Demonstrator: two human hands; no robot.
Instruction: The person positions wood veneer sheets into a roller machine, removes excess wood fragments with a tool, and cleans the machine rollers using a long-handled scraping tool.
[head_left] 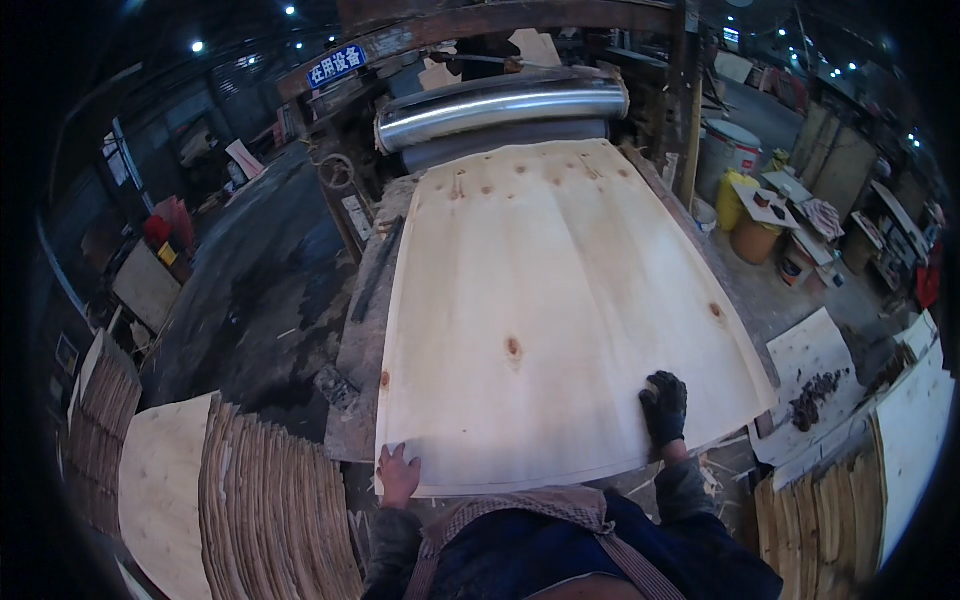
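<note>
A wide sheet of pale wood veneer (560,260) with brown knots lies on the machine table in front of me. Its far edge reaches the shiny metal rollers (500,112). My left hand (399,474), bare, rests on the near left corner of the sheet with its fingers spread. Further right, my right hand (664,408) wears a black glove and lies on the near part of the sheet. Its fingers look slightly bent and apart, with the veneer showing beside the thumb; I see nothing held in it.
Stacks of veneer sheets stand on the left (270,490) and the right (825,525). A dark beam (480,38) crosses above the rollers. Behind the right side are a large drum (728,150), an orange-brown bucket (757,240) and boards. A person's arms show beyond the rollers.
</note>
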